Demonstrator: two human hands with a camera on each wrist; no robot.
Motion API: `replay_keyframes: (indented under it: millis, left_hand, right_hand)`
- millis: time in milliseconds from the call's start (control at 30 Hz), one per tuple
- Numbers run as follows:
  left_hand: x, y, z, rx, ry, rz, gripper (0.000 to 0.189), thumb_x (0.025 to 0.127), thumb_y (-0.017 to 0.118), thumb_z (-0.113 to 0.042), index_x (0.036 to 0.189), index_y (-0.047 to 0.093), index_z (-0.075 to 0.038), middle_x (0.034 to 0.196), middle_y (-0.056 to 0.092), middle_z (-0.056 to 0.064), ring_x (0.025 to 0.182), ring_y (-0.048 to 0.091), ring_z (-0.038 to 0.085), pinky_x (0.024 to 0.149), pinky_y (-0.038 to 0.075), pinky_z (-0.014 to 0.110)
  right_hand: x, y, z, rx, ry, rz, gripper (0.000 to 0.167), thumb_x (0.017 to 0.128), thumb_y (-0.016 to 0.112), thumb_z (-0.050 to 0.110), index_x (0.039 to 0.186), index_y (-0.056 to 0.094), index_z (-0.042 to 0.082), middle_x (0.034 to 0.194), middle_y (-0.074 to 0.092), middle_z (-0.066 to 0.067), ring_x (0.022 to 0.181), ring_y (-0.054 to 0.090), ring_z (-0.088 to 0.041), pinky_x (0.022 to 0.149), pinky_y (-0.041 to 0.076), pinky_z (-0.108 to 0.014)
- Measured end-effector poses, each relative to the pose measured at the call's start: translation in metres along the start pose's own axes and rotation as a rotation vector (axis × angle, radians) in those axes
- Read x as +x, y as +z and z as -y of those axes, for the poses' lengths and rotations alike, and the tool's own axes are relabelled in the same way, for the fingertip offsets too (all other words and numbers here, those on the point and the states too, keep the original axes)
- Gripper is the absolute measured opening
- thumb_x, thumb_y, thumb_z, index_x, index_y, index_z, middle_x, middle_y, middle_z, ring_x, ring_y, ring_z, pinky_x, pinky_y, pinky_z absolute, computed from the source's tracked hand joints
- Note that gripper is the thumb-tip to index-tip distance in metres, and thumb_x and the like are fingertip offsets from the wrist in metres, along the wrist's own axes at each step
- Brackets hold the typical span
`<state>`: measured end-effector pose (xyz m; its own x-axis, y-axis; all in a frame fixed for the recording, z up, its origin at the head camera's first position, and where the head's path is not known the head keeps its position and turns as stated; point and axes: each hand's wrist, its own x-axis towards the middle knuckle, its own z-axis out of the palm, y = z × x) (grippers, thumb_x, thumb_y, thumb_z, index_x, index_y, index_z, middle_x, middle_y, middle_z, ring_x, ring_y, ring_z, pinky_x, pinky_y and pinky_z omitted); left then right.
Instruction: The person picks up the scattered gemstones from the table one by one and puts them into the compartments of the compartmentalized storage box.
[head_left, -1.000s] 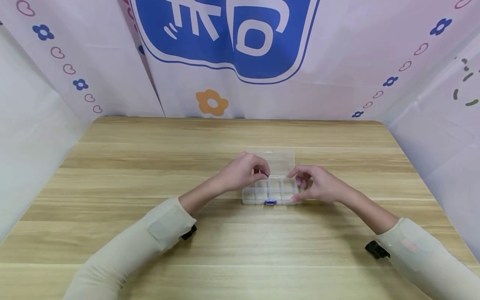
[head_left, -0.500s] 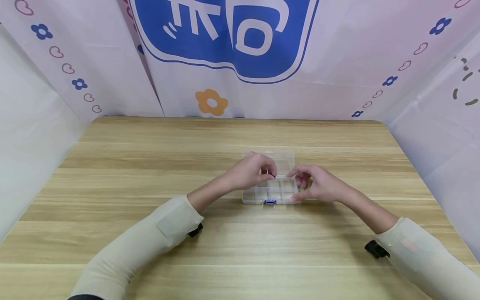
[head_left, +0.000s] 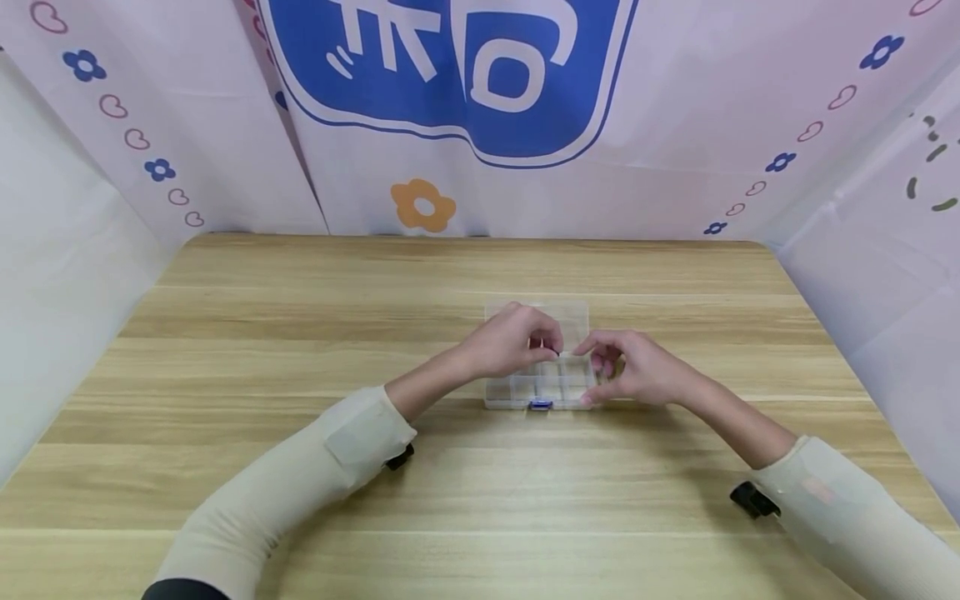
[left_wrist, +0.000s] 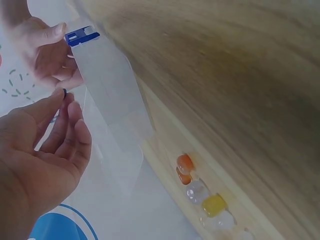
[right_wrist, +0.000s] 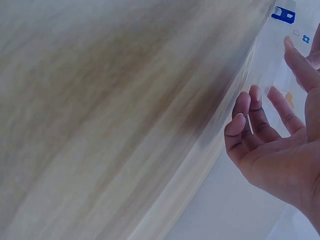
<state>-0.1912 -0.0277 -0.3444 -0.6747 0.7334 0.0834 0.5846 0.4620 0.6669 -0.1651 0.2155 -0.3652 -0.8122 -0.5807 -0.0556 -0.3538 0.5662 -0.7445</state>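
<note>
A clear plastic compartment box [head_left: 550,391] lies on the table with its lid [head_left: 573,321] folded back and a blue latch [head_left: 541,405] at its front edge. My left hand [head_left: 513,342] is above the box. Between its thumb and index finger it pinches a tiny dark blue piece [left_wrist: 64,92], too small to identify. My right hand [head_left: 636,367] holds the box's right end, thumb at the front corner and index finger at the back corner. In the left wrist view, my left hand [left_wrist: 47,155] partly covers the lid.
The wood-grain table [head_left: 480,492] ends at a white printed cloth [head_left: 637,196]. Several glossy rounded pieces, including a yellow piece [left_wrist: 214,205] and an orange piece [left_wrist: 184,164], show low in the left wrist view. They do not show in the head view.
My left hand has moved right across the box, still pinching the tiny dark piece, and is now closer to my right hand. The right hand and the box have stayed put.
</note>
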Motion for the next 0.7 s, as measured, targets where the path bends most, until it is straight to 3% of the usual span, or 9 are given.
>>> replay_keyframes:
  millis: [267, 700]
  left_hand:
    - [0.0028, 0.0033, -0.0028, -0.009, -0.032, -0.024, 0.004, 0.094, 0.074, 0.001, 0.091, 0.076, 0.0, 0.087, 0.075, 0.007, 0.077, 0.065, 0.013, 0.071, 0.053, 0.019]
    - [0.0068, 0.0075, -0.0053, -0.003, -0.027, -0.003, 0.006, 0.094, 0.075, -0.003, 0.089, 0.076, -0.004, 0.086, 0.074, 0.004, 0.077, 0.065, 0.013, 0.071, 0.053, 0.019]
  right_hand:
    - [0.0, 0.0002, -0.0014, 0.0, 0.005, 0.003, 0.052, 0.076, 0.094, 0.015, 0.118, 0.067, -0.002, 0.089, 0.062, -0.007, 0.081, 0.057, -0.022, 0.07, 0.051, -0.028]
    - [0.0003, 0.0007, -0.0029, 0.006, 0.012, 0.0, 0.052, 0.076, 0.094, 0.014, 0.118, 0.068, -0.001, 0.088, 0.062, -0.006, 0.081, 0.058, -0.023, 0.068, 0.049, -0.028]
